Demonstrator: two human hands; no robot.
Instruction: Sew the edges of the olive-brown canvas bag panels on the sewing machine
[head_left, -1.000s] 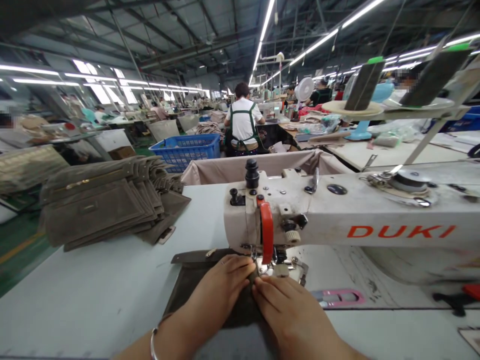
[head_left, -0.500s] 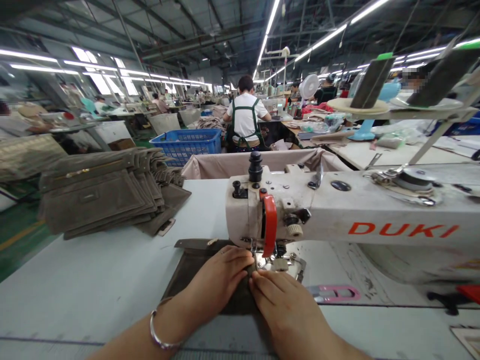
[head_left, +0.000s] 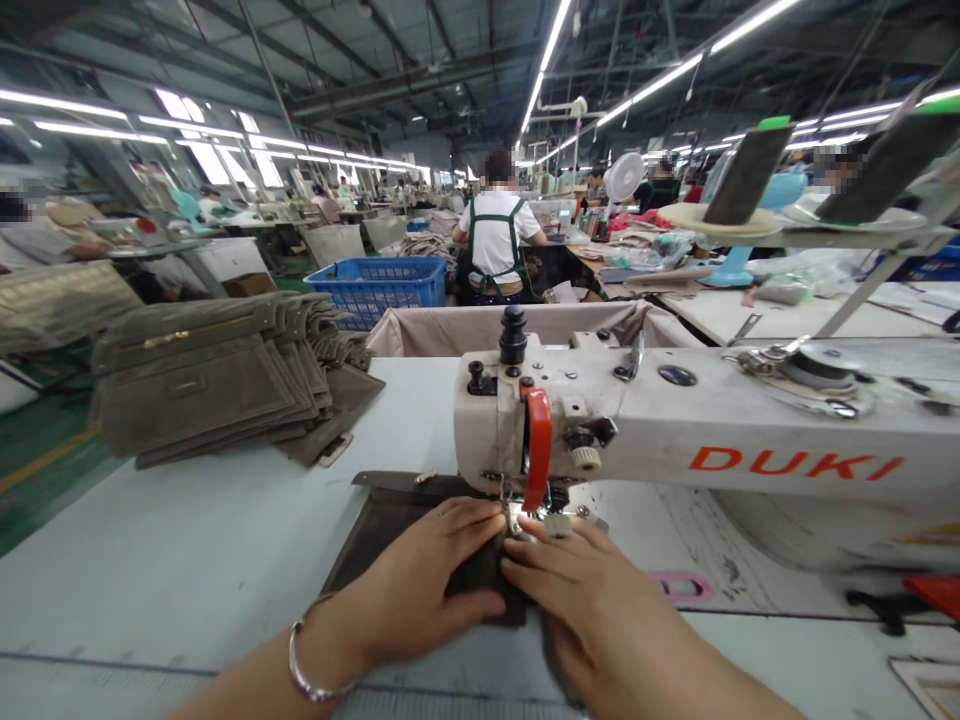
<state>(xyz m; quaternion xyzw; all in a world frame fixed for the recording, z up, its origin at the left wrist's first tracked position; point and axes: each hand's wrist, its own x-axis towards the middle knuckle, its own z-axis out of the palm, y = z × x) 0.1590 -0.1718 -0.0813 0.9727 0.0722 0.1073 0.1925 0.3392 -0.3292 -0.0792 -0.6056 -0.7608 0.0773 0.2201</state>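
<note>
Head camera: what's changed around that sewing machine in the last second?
The left hand and the right hand crept forward, pushing the dark fabric piece a little farther under the sewing machine. The right hand now hides part of the pink object. Both hands stayed pressed on the fabric; the stack of pieces did not move.

A long factory hall runs under a dark beamed ceiling point(head_left: 420, 40) with bright strip lights point(head_left: 551, 40), daylit windows point(head_left: 174, 103) on the left, a green floor point(head_left: 30, 500) and rows of pale counters point(head_left: 750, 300) beyond.
</note>
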